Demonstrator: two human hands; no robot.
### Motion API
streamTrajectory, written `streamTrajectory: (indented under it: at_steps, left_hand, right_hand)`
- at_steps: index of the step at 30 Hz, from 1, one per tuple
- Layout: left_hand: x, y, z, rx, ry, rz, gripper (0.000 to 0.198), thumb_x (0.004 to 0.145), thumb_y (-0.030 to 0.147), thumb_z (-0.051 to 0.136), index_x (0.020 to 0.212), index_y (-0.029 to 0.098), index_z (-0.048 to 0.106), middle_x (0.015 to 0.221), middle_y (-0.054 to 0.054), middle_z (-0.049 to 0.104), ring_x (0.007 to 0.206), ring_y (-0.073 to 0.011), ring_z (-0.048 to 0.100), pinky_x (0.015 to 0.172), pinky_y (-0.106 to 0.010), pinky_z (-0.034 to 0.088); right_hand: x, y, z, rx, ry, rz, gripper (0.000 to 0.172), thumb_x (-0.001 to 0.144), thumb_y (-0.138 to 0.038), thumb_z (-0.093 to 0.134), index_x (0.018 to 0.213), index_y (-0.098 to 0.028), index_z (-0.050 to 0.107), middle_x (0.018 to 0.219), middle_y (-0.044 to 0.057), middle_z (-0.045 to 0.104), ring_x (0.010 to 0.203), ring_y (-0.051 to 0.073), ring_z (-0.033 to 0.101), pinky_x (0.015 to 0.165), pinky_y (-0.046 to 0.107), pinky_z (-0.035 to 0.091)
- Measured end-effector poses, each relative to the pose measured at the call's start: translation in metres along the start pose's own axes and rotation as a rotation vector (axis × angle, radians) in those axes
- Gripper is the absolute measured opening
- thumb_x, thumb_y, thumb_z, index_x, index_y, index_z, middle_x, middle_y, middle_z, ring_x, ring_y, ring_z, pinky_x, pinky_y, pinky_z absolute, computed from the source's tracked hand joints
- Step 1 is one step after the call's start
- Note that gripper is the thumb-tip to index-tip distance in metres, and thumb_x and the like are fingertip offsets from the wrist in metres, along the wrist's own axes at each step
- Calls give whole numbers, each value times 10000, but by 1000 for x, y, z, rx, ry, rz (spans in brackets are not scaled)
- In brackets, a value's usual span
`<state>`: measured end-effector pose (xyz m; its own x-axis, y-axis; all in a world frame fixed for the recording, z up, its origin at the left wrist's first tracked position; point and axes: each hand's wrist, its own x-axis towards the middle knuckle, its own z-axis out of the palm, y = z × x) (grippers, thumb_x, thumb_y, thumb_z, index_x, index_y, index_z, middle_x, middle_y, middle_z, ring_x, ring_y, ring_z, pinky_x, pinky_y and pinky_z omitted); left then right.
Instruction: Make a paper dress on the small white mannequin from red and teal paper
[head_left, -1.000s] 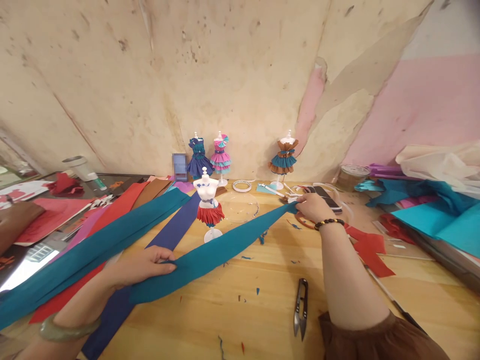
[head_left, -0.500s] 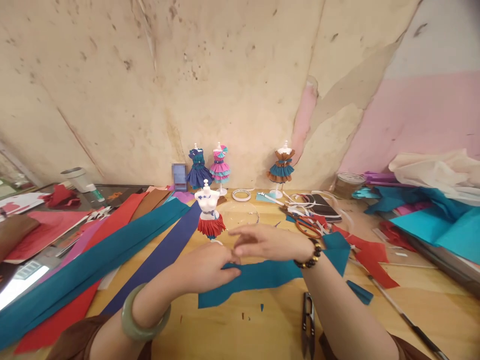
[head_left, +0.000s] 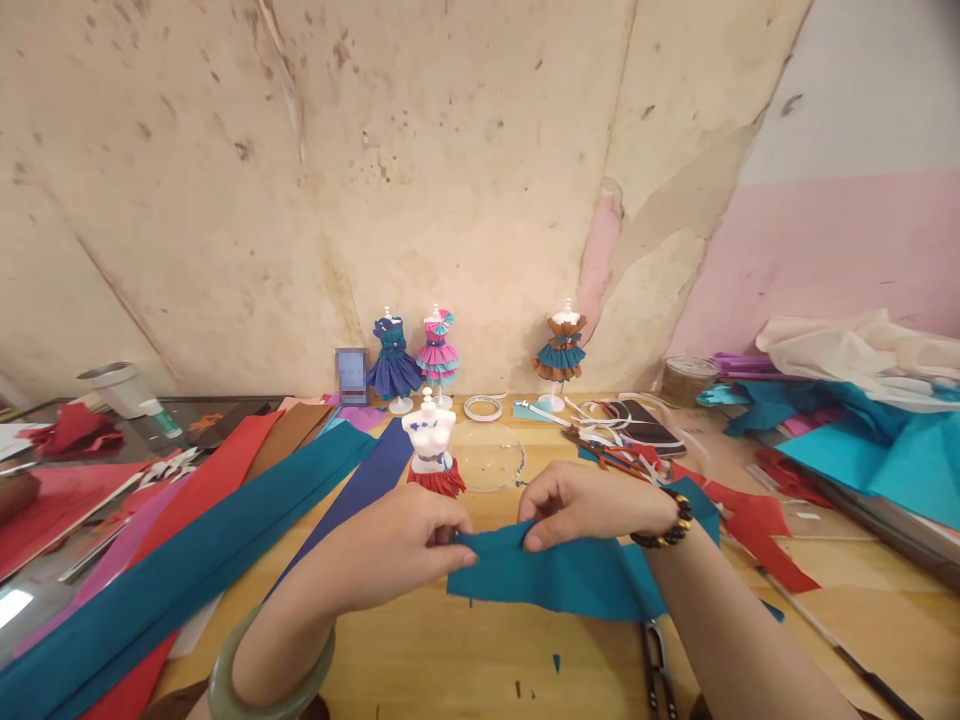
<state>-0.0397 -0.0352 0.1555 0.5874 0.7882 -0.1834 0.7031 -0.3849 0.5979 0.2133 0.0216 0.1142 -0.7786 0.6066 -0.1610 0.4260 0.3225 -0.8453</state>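
A teal strip of crepe paper [head_left: 570, 580] is held between both hands above the wooden table. My left hand [head_left: 405, 540] pinches its left end between thumb and fingers. My right hand [head_left: 585, 505] grips the upper edge a little further along, thumb in front and fingers curled behind. Just beyond my hands stands a small white dress form [head_left: 430, 435] wearing a fringed red skirt [head_left: 439, 478]; its lower part is hidden behind my left hand. Black thread snips [head_left: 656, 665] lie close to my right forearm, partly under the strip.
Long teal [head_left: 187, 550], blue and red paper strips spread across the left. Three dressed mini forms, one in brown and teal [head_left: 561, 345], stand along the wall. A tape roll [head_left: 482, 407] is behind. Orange-handled scissors [head_left: 619, 458] and scraps lie right, beside crumpled turquoise paper [head_left: 877, 455].
My right hand has closed on the teal strip's upper edge, where it hovered before. The strip is lifted and shifted right with my left hand. The view has tilted slightly upward.
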Motion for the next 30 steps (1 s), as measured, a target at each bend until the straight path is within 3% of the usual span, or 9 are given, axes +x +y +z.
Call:
streamTrajectory:
  at_steps: [5, 9, 16, 19, 21, 24, 27, 30]
  left_hand:
    - [3, -4, 7, 9, 36, 34, 222, 854, 296, 546, 677, 168, 578, 604, 39, 505, 577, -99, 450, 519, -257, 268]
    - [6, -4, 14, 22, 88, 75, 255, 840, 258, 548, 606, 166, 507, 547, 53, 430, 536, -84, 399, 488, -258, 220]
    - [-9, -16, -14, -51, 163, 2, 234, 857, 328, 565, 688, 179, 625, 595, 42, 544, 562, -98, 465, 512, -231, 310]
    - [-12, -29, -28, -106, 285, -35, 258, 866, 392, 584, 722, 185, 640, 617, 33, 561, 584, -112, 494, 534, -231, 357]
    - [-8, -40, -34, -105, 443, -51, 278, 838, 463, 632, 792, 190, 653, 663, 22, 583, 618, -131, 527, 550, -242, 387]
    - [2, -53, -34, -69, 605, -15, 371, 758, 488, 734, 984, 201, 667, 878, -21, 672, 793, -186, 615, 686, -289, 470]
    - [12, -60, -29, -147, 507, 71, 457, 736, 401, 775, 1132, 213, 646, 1110, -60, 698, 1016, -254, 644, 863, -360, 497]
    - [21, -65, -23, -262, 411, 115, 435, 748, 342, 768, 1144, 204, 653, 1131, -80, 713, 1059, -285, 654, 894, -397, 508]
  right_hand:
    - [2, -22, 15, -61, 35, -25, 405, 731, -442, 781, 1045, -192, 729, 943, 24, 711, 822, 158, 613, 734, 249, 477]
    - [6, -35, 31, -122, 73, -20, 270, 807, -405, 715, 978, -195, 718, 788, -11, 652, 702, 132, 545, 628, 234, 421]
    - [6, -30, 28, -104, 24, -38, 239, 896, -392, 615, 980, -188, 705, 874, 5, 685, 788, 148, 592, 688, 231, 447]
    - [7, -26, 25, -81, -7, -67, 243, 904, -402, 607, 974, -189, 698, 899, 8, 683, 806, 148, 592, 713, 233, 453]
    - [9, -23, 26, -80, 1, -71, 271, 920, -434, 579, 949, -188, 689, 867, 8, 662, 779, 145, 574, 690, 238, 442]
    - [11, -22, 28, -81, 49, -56, 347, 949, -495, 509, 879, -187, 653, 774, -5, 587, 692, 128, 507, 620, 244, 401]
    - [13, -22, 28, -73, 94, -52, 425, 958, -533, 471, 727, -187, 554, 677, -31, 460, 617, 107, 408, 569, 245, 350]
    - [14, -23, 28, -51, 97, -70, 433, 957, -527, 482, 688, -189, 508, 658, -42, 414, 604, 99, 379, 559, 240, 337]
